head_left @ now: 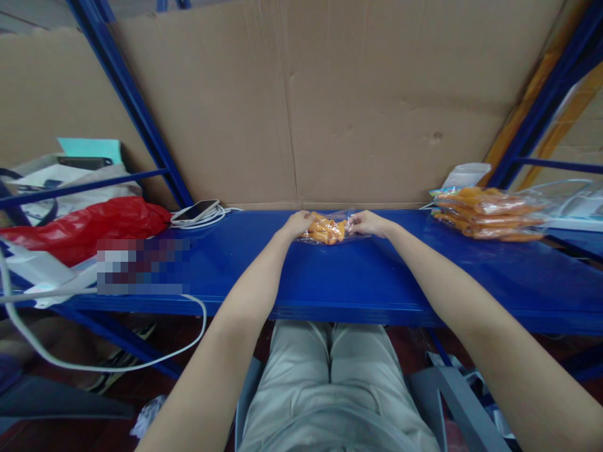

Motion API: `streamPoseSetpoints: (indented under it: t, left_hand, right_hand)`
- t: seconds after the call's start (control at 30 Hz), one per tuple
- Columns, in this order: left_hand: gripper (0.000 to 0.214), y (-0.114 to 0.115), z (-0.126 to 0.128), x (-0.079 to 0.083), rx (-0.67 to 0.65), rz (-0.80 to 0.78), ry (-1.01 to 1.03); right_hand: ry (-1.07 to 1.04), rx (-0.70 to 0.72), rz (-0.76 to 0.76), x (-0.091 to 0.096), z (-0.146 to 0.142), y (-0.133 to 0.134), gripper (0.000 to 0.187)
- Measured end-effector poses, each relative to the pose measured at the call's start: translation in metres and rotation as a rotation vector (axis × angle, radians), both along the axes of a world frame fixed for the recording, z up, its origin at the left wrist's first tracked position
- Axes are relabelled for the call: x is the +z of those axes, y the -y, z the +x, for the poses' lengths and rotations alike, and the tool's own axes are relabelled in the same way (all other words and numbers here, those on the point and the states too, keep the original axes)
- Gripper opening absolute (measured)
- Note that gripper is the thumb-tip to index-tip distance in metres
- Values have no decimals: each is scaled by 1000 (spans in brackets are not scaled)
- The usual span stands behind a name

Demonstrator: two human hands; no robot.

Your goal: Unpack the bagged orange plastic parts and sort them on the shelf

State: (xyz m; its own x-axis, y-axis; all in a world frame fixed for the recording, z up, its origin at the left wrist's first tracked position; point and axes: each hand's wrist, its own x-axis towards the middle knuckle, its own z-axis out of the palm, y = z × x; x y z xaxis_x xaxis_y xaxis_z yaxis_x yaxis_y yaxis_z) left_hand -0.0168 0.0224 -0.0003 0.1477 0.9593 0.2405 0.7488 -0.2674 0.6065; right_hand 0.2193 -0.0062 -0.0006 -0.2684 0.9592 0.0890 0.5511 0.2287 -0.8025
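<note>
A clear plastic bag with orange items (327, 229) inside lies on the blue shelf top (348, 276), close to the cardboard at the back. What the orange items are I cannot make out. My left hand (298, 224) grips the bag at its left end, fingers closed on it. At the other end, my right hand (368, 223) pinches the loose clear plastic between thumb and fingers. Far to the right sits a stack of similar clear bags with orange contents (487, 213).
A phone (200, 211) rests on a coiled white cable (207, 220) at the back left. Red plastic (103, 226) and a white power strip (51, 270) lie farther left. Blue posts (132, 107) flank the cardboard wall (301, 100). One white cable (127, 367) loops below the front edge.
</note>
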Motion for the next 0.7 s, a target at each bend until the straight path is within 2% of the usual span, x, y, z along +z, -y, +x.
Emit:
streamPoseSetpoints:
  t: [0.13, 0.3, 0.4, 0.5, 0.6, 0.7]
  left_hand:
    - [37, -1, 0, 0, -9, -15, 10]
    - [38, 0, 0, 2, 4, -63, -50]
    - [36, 1, 0, 5, 67, -63, -95]
    - [31, 4, -1, 8, 143, -76, -120]
    - [32, 8, -2, 10, 242, -88, -171]
    - [37, 13, -4, 11, 332, -63, -194]
  right_hand:
    - [15, 8, 0, 1, -1, 0, 13]
    - [-106, -65, -35, 7, -8, 5, 17]
    - [-188, -115, -57, 12, -11, 8, 17]
    - [-242, -131, -85, 17, -11, 10, 29]
    - [-266, -100, -119, 20, -10, 13, 46]
    - [-243, -42, -97, 19, -11, 14, 44]
